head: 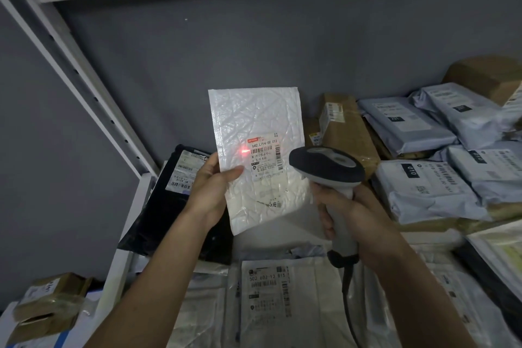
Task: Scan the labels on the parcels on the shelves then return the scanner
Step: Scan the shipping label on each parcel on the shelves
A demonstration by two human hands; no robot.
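Observation:
My left hand (210,189) holds a white bubble mailer (254,127) upright by its left edge, thumb across the front. The mailer's shipping label (265,158) faces me, and a red light spot glows at the label's left edge. My right hand (347,215) grips the handle of a grey and white barcode scanner (327,165), whose head points at the label from the right. The scanner's dark cable (347,280) hangs down below my right hand.
A black parcel (175,200) leans at the shelf's left end. Brown boxes (347,127) and grey poly bags (423,186) are stacked at the right. White labelled bags (268,291) lie below my hands. A white shelf upright (84,87) runs at the left; a taped box (48,302) sits lower left.

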